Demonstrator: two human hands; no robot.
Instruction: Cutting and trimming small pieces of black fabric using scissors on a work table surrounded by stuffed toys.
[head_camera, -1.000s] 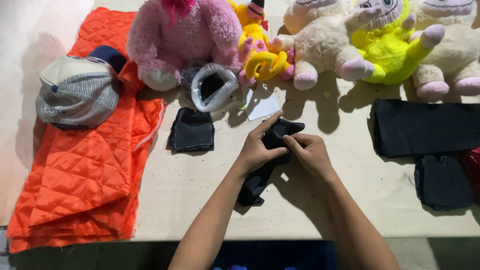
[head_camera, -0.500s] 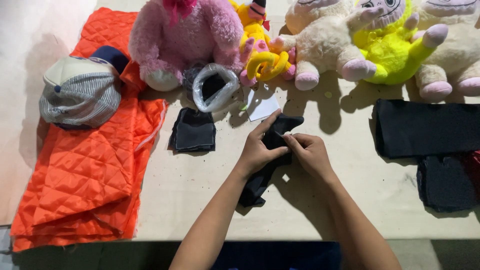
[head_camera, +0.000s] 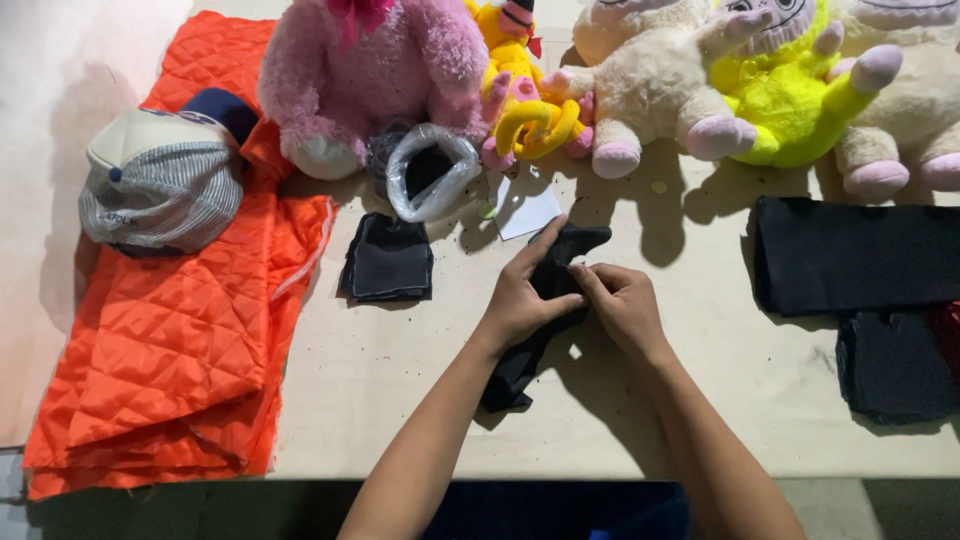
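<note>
Grip: left hand (head_camera: 522, 300), right hand (head_camera: 622, 306) pinch black sock (head_camera: 548, 282); white card (head_camera: 527, 208) beside clear bag (head_camera: 432, 172).

Sewing workshop: fabric pieces (head_camera: 850, 255), plush toys (head_camera: 370, 75)

Left index finger (head_camera: 545, 237) now outstretched.

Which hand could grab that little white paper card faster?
Probably the left hand. Its pointing finger already stretches up toward the white card, which lies just above it on the table. The right hand sits farther to the side, pinching the black cloth.
</note>
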